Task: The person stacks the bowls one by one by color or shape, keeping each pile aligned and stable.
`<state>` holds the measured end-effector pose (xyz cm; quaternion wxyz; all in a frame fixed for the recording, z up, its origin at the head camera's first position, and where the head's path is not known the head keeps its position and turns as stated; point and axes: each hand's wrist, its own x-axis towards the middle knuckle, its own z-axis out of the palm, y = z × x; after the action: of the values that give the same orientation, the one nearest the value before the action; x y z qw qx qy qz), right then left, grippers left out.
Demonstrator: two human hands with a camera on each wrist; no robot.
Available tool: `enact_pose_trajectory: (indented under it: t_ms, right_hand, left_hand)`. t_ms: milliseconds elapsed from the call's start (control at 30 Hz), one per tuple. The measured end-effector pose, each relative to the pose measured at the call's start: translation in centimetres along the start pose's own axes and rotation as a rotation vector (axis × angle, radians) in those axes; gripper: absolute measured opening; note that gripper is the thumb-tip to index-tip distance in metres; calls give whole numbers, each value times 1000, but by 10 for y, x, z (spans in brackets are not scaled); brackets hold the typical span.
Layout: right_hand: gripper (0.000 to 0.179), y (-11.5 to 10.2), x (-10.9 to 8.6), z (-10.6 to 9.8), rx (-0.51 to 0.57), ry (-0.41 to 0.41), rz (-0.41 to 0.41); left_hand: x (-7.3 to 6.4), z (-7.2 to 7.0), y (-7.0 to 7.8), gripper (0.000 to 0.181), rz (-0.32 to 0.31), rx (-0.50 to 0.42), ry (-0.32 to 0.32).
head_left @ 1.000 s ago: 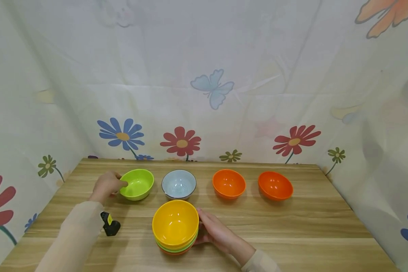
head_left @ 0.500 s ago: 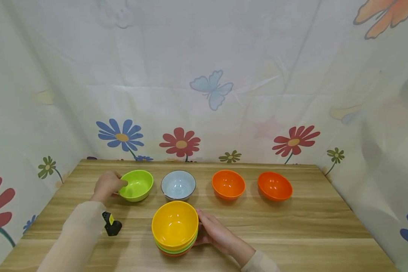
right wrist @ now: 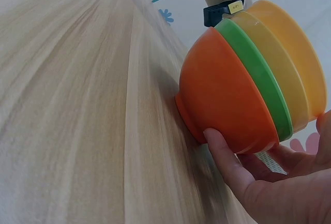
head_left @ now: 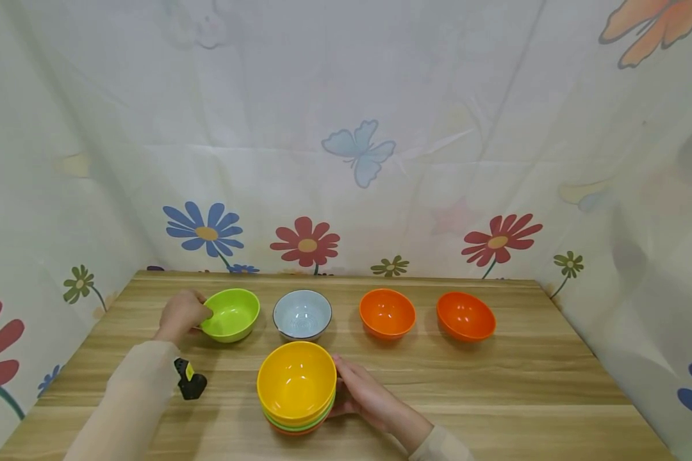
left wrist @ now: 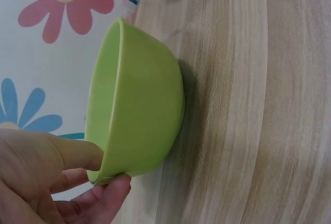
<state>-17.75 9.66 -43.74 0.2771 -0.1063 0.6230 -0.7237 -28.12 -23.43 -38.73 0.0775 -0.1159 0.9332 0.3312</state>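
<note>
On the left side of the table, the left hand [head_left: 184,315] holds a lime green bowl [left wrist: 147,100] by its rim. Its thumb reaches inside the bowl, while other fingers press the outer wall. The right hand [head_left: 364,392] holds the right side of a stack of nested bowls [head_left: 297,384] near the front middle. An orange bowl [right wrist: 222,92] forms the base of this stack, with a green bowl [right wrist: 258,74] and yellow bowls [right wrist: 297,53] above it. In the right wrist view, one finger lies against the orange bowl and the hand curves up toward the top yellow rim.
Behind the stack stands a pale blue-grey bowl [head_left: 302,315] with a dark rim. Two orange bowls, a nearer-to-centre orange bowl [head_left: 387,314] and a far-right orange bowl [head_left: 466,317], continue the row. A black strap device with a yellow label [head_left: 190,379] shows by the left sleeve.
</note>
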Motion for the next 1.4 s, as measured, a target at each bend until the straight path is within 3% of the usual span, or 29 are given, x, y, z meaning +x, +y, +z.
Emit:
enact_pose_trajectory:
  t_ms: [667,967,1400]
  right_hand:
    - [65,-2,-1,-1,-16,-4,21]
    - [64,-2,-1,-1,-16,1,20]
    - [63,-1,0,-1,-22,0,26]
  left_hand:
    - [3,1,1,35,-1,64,37]
    - [7,1,2,30,3,134,47]
    - [3,0,7,34,8,225,74]
